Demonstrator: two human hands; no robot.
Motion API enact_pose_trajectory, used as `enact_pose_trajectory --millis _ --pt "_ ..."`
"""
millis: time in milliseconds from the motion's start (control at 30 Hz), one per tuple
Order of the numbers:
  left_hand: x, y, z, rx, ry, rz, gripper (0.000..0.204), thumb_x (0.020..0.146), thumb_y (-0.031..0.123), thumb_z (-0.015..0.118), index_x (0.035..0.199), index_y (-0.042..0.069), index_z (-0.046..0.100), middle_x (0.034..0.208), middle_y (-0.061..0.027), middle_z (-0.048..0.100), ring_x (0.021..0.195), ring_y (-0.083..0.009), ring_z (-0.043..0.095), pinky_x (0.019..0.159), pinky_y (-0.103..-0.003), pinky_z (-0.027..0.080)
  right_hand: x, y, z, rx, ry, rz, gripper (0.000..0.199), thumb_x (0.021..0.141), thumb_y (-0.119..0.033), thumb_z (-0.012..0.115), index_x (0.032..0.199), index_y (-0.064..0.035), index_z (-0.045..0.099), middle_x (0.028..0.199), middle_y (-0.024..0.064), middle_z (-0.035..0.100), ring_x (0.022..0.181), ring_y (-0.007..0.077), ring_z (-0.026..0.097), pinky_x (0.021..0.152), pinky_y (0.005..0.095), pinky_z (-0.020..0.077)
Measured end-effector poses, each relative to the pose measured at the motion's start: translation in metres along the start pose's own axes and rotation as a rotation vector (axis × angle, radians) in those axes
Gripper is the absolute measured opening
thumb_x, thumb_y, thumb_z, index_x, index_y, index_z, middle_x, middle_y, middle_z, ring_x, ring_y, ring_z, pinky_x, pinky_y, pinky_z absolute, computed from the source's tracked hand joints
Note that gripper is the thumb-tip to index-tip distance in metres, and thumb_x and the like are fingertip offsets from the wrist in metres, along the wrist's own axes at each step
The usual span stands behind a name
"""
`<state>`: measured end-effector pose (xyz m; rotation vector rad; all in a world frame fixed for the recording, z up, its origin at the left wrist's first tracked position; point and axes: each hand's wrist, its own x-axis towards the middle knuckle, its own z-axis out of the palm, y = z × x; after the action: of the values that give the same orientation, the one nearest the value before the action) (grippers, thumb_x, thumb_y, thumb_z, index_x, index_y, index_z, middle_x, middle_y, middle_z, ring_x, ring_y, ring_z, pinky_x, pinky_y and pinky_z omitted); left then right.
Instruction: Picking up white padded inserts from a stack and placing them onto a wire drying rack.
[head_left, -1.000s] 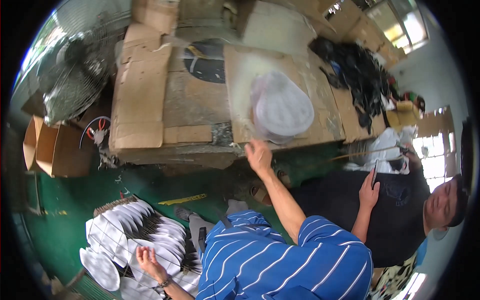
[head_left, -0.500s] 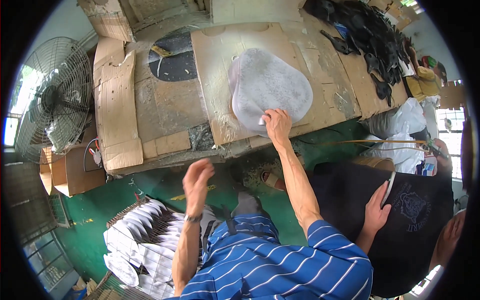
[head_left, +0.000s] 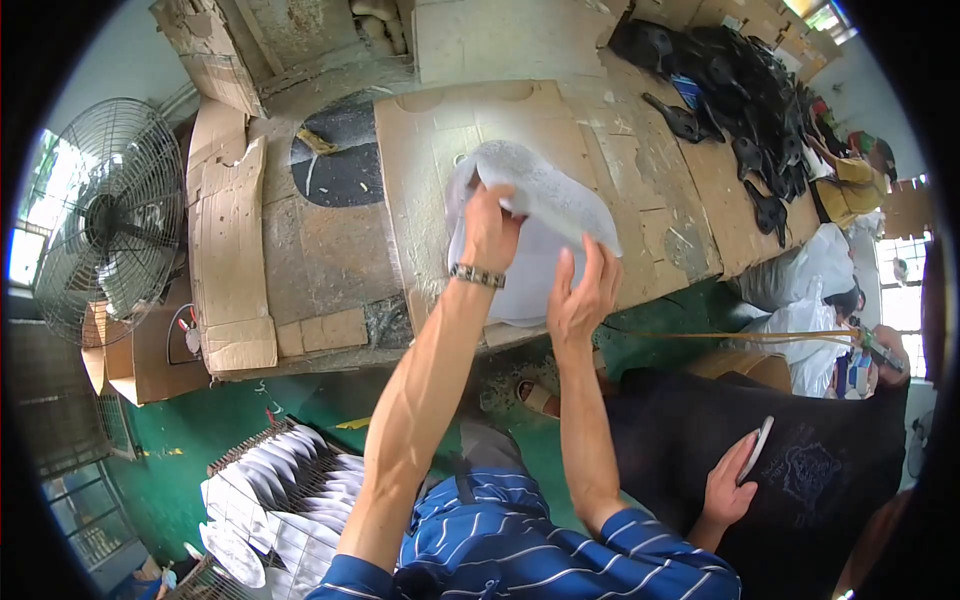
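- Support: workbench topped with worn, stained brown cardboard sheets [head_left: 230, 300].
- Centre, near the front edge: layered, pale grey, rounded flexible sheets [head_left: 525, 285], resting on a light-brown rectangular cardboard panel [head_left: 420, 150].
- Left of panel: dark, rounded flat patch [head_left: 345, 180]; a yellowish-brown narrow strip [head_left: 317, 142] lies on it.
- Right end: heap of black, smooth, tapered pieces [head_left: 715, 80].
- Below: green floor [head_left: 180, 430] bearing a yellow mark [head_left: 353, 424].

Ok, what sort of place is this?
Probably a small manufacturing workshop: a cardboard-covered worktable, rows of matching white pads at lower left, and a heap of black saddle-shaped shells suggest batch production.
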<state>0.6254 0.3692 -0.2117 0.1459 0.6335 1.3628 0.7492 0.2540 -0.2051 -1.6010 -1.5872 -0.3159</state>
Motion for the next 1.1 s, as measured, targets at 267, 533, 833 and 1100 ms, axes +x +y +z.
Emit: enact_pose_trajectory --millis 267,533,833,1100 --pt "-0.116 0.172 0.052 -0.153 -0.079 0.348 0.036 0.082 0.01 0.058 0.116 -0.003 0.061 0.112 -0.0142 0.068 0.103 -0.0316 0.067 0.095 -0.048 0.055 -0.085 0.003 0.021 -0.203 -0.576 0.012 0.043 0.086 -0.034 0.078 0.116 -0.0056 0.067 0.132 0.02 0.057 0.119 0.0412 0.056 0.096 0.0592 0.0447" --pt "-0.306 0.229 -0.069 -0.477 0.043 0.52 0.05 0.083 0.018 0.057 0.128 -0.003 0.06 0.12 -0.0166 0.07 0.109 -0.0338 0.068 0.102 -0.048 0.053 -0.088 -0.106 -0.068 0.188 -0.749 -0.253 0.037 0.096 -0.016 0.069 0.128 0.0017 0.064 0.142 0.0238 0.057 0.13 0.0428 0.054 0.109 0.0497 0.045" --pt "-0.609 0.241 -0.237 -0.629 0.2 1.036 0.055 0.086 0.018 0.05 0.134 -0.007 0.058 0.126 -0.0207 0.07 0.115 -0.0355 0.07 0.11 -0.05 0.05 -0.216 -0.281 -0.111 0.631 -1.478 -0.801 0.034 0.092 -0.015 0.07 0.122 0.0016 0.068 0.124 0.0232 0.066 0.115 0.0418 0.064 0.102 0.0464 0.0505" --pt "-0.824 0.249 -0.371 -0.658 0.743 1.52 0.057 0.08 0.014 0.054 0.133 -0.005 0.059 0.129 -0.0193 0.067 0.121 -0.0367 0.066 0.112 -0.053 0.049 -0.301 -0.373 -0.13 0.567 -1.652 -1.238 0.036 0.094 -0.019 0.072 0.126 -0.0033 0.065 0.126 0.0189 0.066 0.113 0.0384 0.066 0.099 0.0433 0.0537"
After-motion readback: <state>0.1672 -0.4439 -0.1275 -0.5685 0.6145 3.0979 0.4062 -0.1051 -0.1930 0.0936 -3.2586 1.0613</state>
